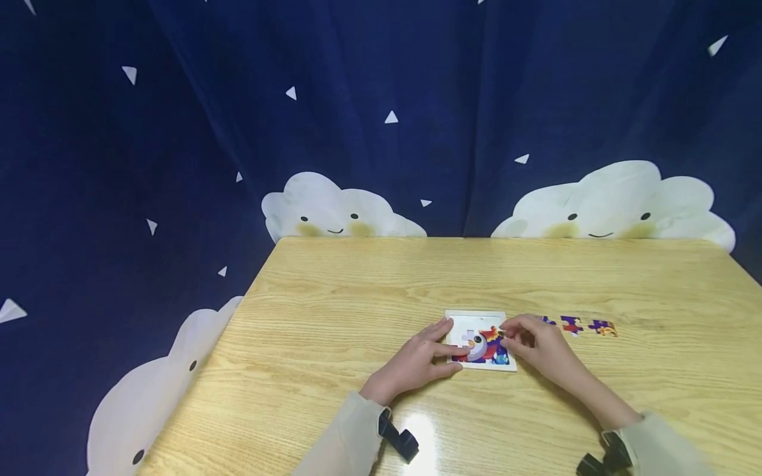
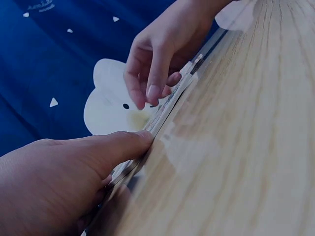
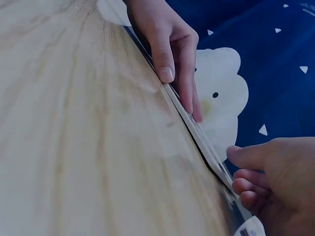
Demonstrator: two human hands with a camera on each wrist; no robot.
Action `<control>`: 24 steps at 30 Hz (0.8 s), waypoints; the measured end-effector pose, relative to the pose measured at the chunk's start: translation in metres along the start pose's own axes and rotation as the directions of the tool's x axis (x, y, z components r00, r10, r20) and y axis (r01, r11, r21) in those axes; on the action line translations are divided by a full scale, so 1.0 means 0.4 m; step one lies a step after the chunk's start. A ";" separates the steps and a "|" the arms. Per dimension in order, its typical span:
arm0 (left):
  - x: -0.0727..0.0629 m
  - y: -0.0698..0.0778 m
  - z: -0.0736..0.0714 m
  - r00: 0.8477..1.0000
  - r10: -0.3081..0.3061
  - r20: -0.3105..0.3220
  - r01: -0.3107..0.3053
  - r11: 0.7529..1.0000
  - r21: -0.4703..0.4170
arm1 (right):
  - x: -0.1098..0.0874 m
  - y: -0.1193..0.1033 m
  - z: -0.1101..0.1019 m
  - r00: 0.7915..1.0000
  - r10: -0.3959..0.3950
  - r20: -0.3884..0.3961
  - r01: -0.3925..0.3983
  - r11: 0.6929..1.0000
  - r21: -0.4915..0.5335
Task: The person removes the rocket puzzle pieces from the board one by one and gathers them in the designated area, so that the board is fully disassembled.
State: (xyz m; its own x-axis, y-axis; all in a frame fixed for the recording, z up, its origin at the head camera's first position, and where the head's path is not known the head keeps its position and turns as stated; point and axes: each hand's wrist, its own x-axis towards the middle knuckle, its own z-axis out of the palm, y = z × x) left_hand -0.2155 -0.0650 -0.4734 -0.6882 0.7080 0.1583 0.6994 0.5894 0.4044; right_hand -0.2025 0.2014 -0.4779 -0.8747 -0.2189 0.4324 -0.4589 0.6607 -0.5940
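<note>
A small jigsaw puzzle in a white tray (image 1: 481, 314) lies on the table, partly filled with a colourful bird-like picture. My left hand (image 1: 419, 360) steadies its left side with fairly straight fingers. One finger reaches across the picture, and the thumb (image 2: 130, 142) touches the near edge. At the tray's right side, my right hand (image 1: 544, 347) pinches a small colourful puzzle piece (image 1: 502, 334) between thumb and forefinger. The wrist views hide that piece. The right hand's other fingers (image 3: 246, 184) are curled.
Loose puzzle pieces lie right of the tray: one partly behind the right hand (image 1: 549, 320), a purple and red one (image 1: 572, 324), and a purple and orange one (image 1: 604, 328). The wooden table (image 1: 357, 277) meets a dark blue curtain (image 1: 357, 79) at the back.
</note>
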 end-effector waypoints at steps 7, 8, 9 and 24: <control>0.001 -0.001 -0.002 1.000 0.011 -0.008 -0.011 1.000 -0.001 | 0.036 -0.032 0.015 0.993 0.023 0.113 -0.024 1.000 0.003; 0.001 -0.002 -0.001 1.000 0.012 -0.008 -0.012 1.000 -0.004 | 0.039 -0.034 0.016 0.992 0.028 0.125 -0.028 1.000 -0.002; 0.001 -0.003 0.000 1.000 0.013 -0.009 -0.013 1.000 -0.007 | 0.042 -0.036 0.018 0.991 0.032 0.132 -0.031 0.999 -0.007; 0.002 -0.002 0.001 1.000 0.012 -0.009 -0.012 1.000 -0.003 | 0.075 -0.048 0.014 0.942 0.087 0.323 -0.067 0.995 -0.074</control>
State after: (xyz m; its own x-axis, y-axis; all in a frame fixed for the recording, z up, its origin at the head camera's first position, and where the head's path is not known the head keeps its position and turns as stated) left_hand -0.2164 -0.0649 -0.4738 -0.6815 0.7116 0.1708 0.7070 0.5800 0.4047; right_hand -0.2208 0.1781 -0.4576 -0.9147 -0.3805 0.1363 -0.3866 0.7253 -0.5697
